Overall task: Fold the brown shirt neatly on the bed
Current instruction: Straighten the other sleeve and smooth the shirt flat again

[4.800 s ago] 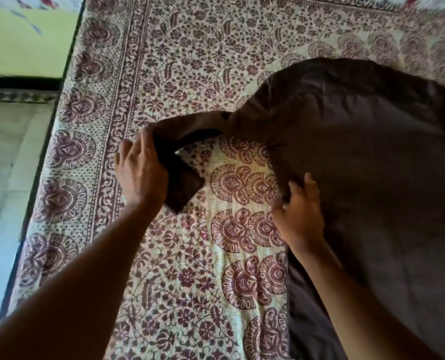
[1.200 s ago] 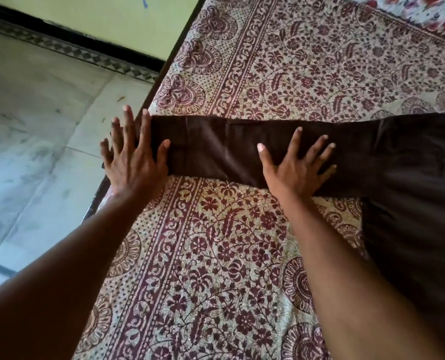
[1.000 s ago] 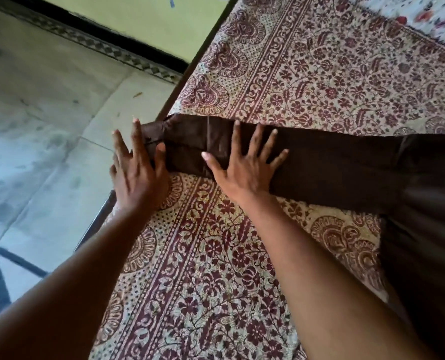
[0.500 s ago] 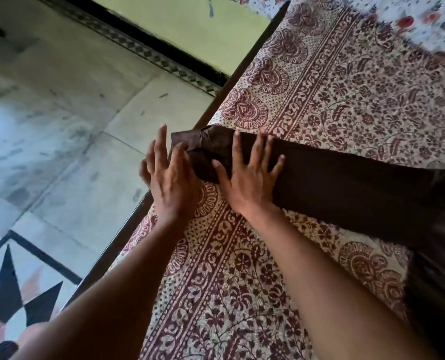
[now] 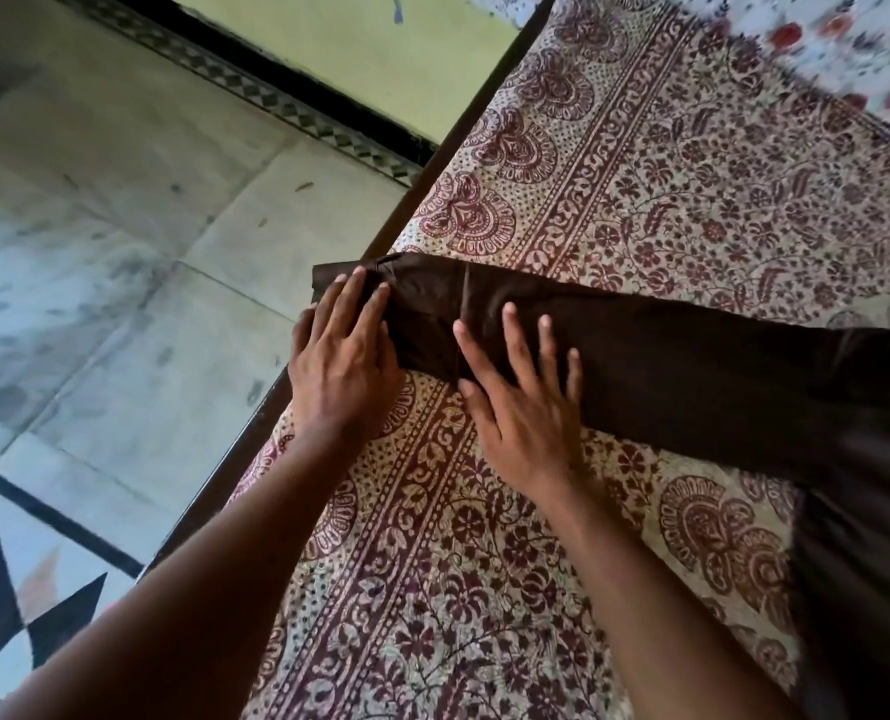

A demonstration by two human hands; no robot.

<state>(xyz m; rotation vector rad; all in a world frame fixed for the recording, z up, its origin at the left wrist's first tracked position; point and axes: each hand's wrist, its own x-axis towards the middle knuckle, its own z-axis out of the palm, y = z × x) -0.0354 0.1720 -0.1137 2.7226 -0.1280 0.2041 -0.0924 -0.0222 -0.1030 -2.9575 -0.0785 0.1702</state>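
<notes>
— Where was the brown shirt (image 5: 666,376)?

— On the bed (image 5: 640,200), sleeve stretched toward nine o'clock, cuff overhanging the edge. The right hand (image 5: 523,402) lay flat on the sleeve; the left hand (image 5: 344,356) pressed the cuff with straight fingers.

— Handling?

— Light, limp, probably slippery; take it at cuff and shoulder. No containers.

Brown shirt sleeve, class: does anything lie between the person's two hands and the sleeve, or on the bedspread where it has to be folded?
Nothing visible does. The left hand rests on the cuff end of the sleeve at the bed's edge, and the right hand presses flat on it further along. The patterned bedspread around the sleeve shows only its print.
</notes>
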